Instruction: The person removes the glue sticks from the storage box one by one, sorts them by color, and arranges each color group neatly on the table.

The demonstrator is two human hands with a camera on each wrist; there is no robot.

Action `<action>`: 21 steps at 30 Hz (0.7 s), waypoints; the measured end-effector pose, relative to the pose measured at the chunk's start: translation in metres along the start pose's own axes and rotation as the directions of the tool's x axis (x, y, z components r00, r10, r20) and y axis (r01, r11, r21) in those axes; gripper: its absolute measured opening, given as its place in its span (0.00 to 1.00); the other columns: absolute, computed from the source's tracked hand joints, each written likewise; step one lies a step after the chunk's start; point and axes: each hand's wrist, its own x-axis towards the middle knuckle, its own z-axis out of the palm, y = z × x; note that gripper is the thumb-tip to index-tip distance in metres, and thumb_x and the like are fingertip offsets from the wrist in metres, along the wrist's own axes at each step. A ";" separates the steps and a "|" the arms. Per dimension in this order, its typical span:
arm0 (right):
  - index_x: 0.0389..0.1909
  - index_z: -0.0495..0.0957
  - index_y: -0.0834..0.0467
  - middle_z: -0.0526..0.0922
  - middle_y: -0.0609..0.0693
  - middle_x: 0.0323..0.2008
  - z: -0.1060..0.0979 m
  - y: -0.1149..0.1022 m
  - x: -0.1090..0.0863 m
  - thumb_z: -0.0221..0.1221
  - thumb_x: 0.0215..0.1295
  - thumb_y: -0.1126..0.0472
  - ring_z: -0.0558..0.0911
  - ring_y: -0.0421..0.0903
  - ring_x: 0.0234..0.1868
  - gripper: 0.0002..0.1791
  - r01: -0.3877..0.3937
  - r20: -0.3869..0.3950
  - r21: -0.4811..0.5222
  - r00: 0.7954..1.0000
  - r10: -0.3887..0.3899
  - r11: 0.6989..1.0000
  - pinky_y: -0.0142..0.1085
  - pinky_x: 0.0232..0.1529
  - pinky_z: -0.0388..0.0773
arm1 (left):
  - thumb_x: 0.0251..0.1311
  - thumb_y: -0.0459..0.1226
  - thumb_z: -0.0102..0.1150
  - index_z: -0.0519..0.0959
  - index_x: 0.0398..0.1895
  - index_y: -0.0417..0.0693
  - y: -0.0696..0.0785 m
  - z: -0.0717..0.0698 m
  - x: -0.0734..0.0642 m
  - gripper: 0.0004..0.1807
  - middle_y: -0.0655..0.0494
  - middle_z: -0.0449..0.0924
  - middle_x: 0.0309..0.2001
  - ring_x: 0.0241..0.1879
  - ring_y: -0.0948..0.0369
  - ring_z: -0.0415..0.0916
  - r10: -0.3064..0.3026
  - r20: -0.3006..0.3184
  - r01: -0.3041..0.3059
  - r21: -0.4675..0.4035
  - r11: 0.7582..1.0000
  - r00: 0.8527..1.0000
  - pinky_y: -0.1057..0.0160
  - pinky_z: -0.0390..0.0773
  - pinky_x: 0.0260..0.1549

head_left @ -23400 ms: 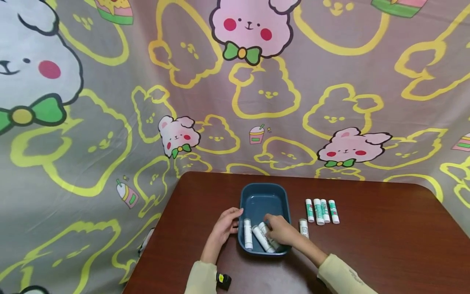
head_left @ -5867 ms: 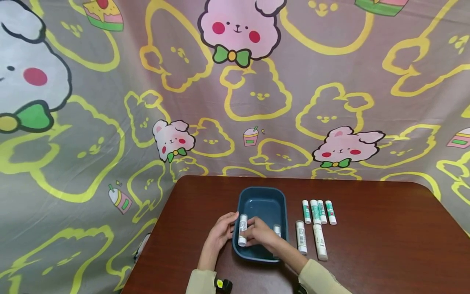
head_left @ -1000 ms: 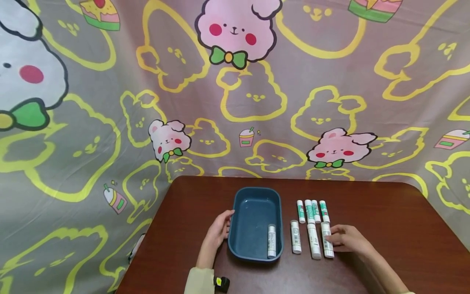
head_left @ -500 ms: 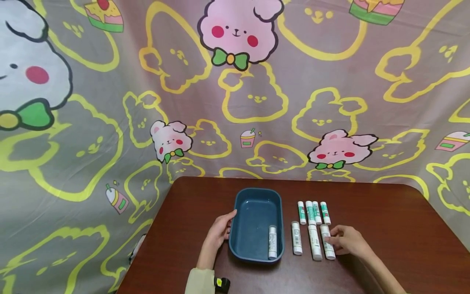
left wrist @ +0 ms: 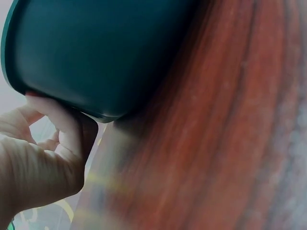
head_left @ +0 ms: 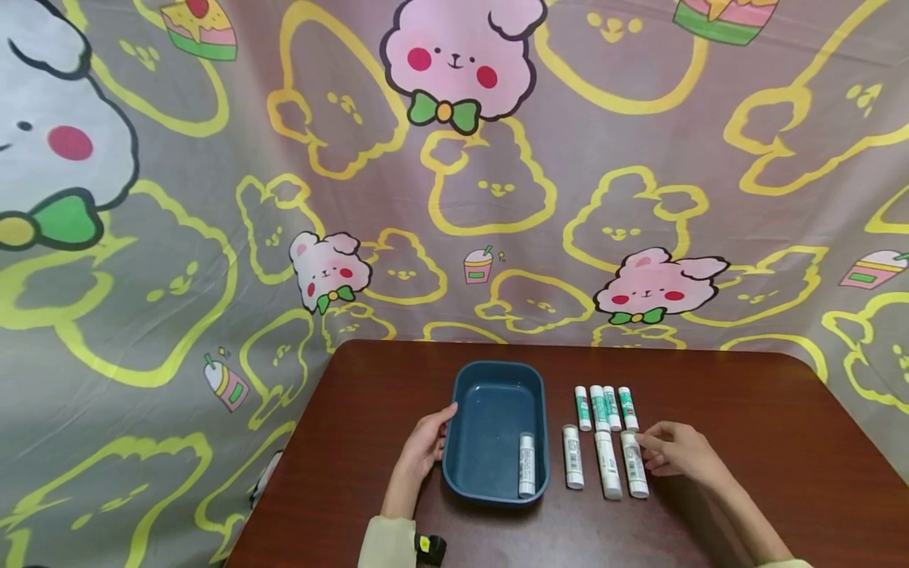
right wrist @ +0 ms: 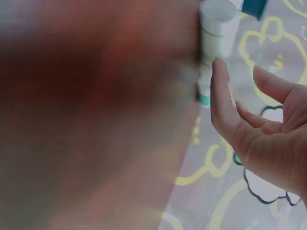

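Observation:
In the head view, my left hand [head_left: 424, 443] holds the left side of a dark blue tray [head_left: 490, 498], thumb at the rim. The left wrist view shows that hand's bent fingers against the tray's outer wall [left wrist: 96, 62]. One white glue stick [head_left: 526, 465] lies in the tray's near right corner. My right hand [head_left: 680, 454] is at the rightmost of three larger glue sticks [head_left: 635, 469] on the table. In the right wrist view, thumb and index finger [right wrist: 221, 91] stand apart, the fingertip beside a glue stick [right wrist: 213, 36]. The other two are a middle glue stick [head_left: 608, 469] and a left glue stick [head_left: 573, 459].
Behind the larger sticks lies a row of several smaller green-and-white glue sticks [head_left: 600, 409]. Everything rests on a dark reddish-brown table [head_left: 753, 410]. A patterned cloth [head_left: 398, 189] hangs behind the table and along its left side.
Glue sticks from the tray now lie in a row on the table, one remaining inside. My right hand went from the tray to the rightmost stick; its fingers have since loosened. The left hand stays.

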 end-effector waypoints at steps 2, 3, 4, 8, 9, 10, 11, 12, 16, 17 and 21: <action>0.47 0.76 0.78 0.85 0.57 0.30 -0.004 -0.008 0.001 0.57 0.78 0.61 0.86 0.51 0.30 0.18 0.028 -0.019 0.002 0.999 -0.028 1.000 0.43 0.34 0.87 | 0.74 0.46 0.57 0.72 0.20 0.54 0.000 0.000 0.000 0.21 0.62 0.70 0.19 0.19 0.68 0.76 0.001 0.000 -0.001 -0.002 1.000 1.000 0.71 0.75 0.17; 0.48 0.75 0.78 0.85 0.58 0.31 -0.005 -0.012 0.000 0.56 0.78 0.61 0.87 0.51 0.30 0.19 0.044 -0.029 0.003 0.999 -0.044 0.999 0.43 0.34 0.87 | 0.74 0.46 0.57 0.72 0.20 0.54 0.000 0.000 0.000 0.20 0.62 0.70 0.19 0.19 0.68 0.75 0.003 0.001 -0.003 -0.002 1.000 1.000 0.71 0.74 0.17; 0.49 0.75 0.78 0.85 0.59 0.31 -0.007 -0.016 0.000 0.56 0.79 0.61 0.87 0.52 0.31 0.19 0.061 -0.034 0.003 0.998 -0.061 0.998 0.43 0.35 0.87 | 0.74 0.46 0.57 0.72 0.20 0.54 0.000 0.000 0.000 0.20 0.62 0.70 0.19 0.19 0.68 0.75 0.003 0.002 -0.003 -0.004 1.000 1.000 0.71 0.74 0.17; 0.52 0.75 0.78 0.86 0.61 0.34 -0.008 -0.032 -0.001 0.57 0.79 0.59 0.88 0.54 0.33 0.22 0.105 -0.042 0.017 0.994 -0.104 0.994 0.43 0.37 0.87 | 0.74 0.46 0.57 0.73 0.23 0.52 0.000 -0.001 -0.001 0.18 0.62 0.70 0.19 0.19 0.68 0.75 0.002 0.006 -0.002 -0.010 1.000 1.000 0.71 0.74 0.17; 0.52 0.74 0.78 0.86 0.61 0.34 -0.008 -0.035 0.000 0.56 0.79 0.58 0.88 0.55 0.34 0.22 0.112 -0.040 0.025 0.993 -0.111 0.993 0.43 0.37 0.87 | 0.73 0.47 0.57 0.74 0.24 0.52 -0.001 -0.001 -0.001 0.18 0.62 0.70 0.19 0.19 0.68 0.75 0.003 0.007 -0.003 -0.011 1.000 1.000 0.71 0.74 0.17; 0.53 0.74 0.78 0.85 0.61 0.34 -0.007 -0.039 0.000 0.57 0.79 0.58 0.88 0.55 0.34 0.22 0.110 -0.042 0.034 0.993 -0.109 0.993 0.43 0.37 0.87 | 0.73 0.47 0.58 0.74 0.25 0.51 -0.001 -0.001 -0.001 0.17 0.61 0.70 0.20 0.19 0.68 0.75 0.002 0.007 -0.002 -0.014 1.000 1.000 0.71 0.75 0.17; 0.53 0.74 0.78 0.85 0.61 0.34 -0.007 -0.042 0.001 0.57 0.79 0.57 0.88 0.55 0.34 0.23 0.114 -0.041 0.039 0.993 -0.113 0.993 0.42 0.37 0.87 | 0.73 0.46 0.58 0.75 0.26 0.51 -0.001 -0.001 -0.001 0.17 0.61 0.70 0.20 0.19 0.68 0.75 0.004 0.009 -0.004 -0.014 1.000 1.000 0.71 0.75 0.17; 0.53 0.74 0.78 0.85 0.61 0.34 -0.006 -0.044 0.002 0.56 0.80 0.58 0.88 0.55 0.34 0.22 0.123 -0.040 0.045 0.992 -0.121 0.991 0.42 0.37 0.87 | 0.74 0.46 0.57 0.75 0.27 0.51 -0.001 -0.002 -0.001 0.16 0.61 0.70 0.20 0.19 0.68 0.75 0.008 0.012 -0.008 -0.013 1.000 1.000 0.71 0.74 0.17; 0.53 0.74 0.77 0.86 0.60 0.34 -0.003 -0.053 0.007 0.55 0.80 0.58 0.88 0.53 0.33 0.21 0.144 -0.034 0.059 0.989 -0.142 0.988 0.41 0.37 0.87 | 0.75 0.46 0.56 0.76 0.29 0.50 -0.001 -0.002 0.000 0.15 0.61 0.71 0.20 0.19 0.68 0.75 0.021 0.024 -0.020 -0.015 1.000 0.999 0.71 0.74 0.17; 0.54 0.74 0.77 0.86 0.60 0.34 -0.002 -0.055 0.008 0.55 0.80 0.58 0.88 0.53 0.33 0.21 0.150 -0.029 0.061 0.989 -0.148 0.987 0.42 0.36 0.87 | 0.75 0.46 0.56 0.76 0.29 0.50 -0.001 -0.002 0.000 0.15 0.61 0.71 0.20 0.19 0.68 0.75 0.024 0.025 -0.024 -0.014 1.000 0.999 0.72 0.74 0.17; 0.54 0.74 0.76 0.86 0.59 0.34 0.004 -0.062 0.011 0.56 0.80 0.57 0.88 0.53 0.34 0.22 0.160 -0.010 0.070 0.987 -0.160 0.985 0.43 0.37 0.87 | 0.75 0.45 0.56 0.76 0.30 0.49 -0.002 -0.002 0.001 0.14 0.61 0.70 0.20 0.18 0.69 0.73 0.030 0.023 -0.029 -0.014 0.999 0.999 0.72 0.72 0.16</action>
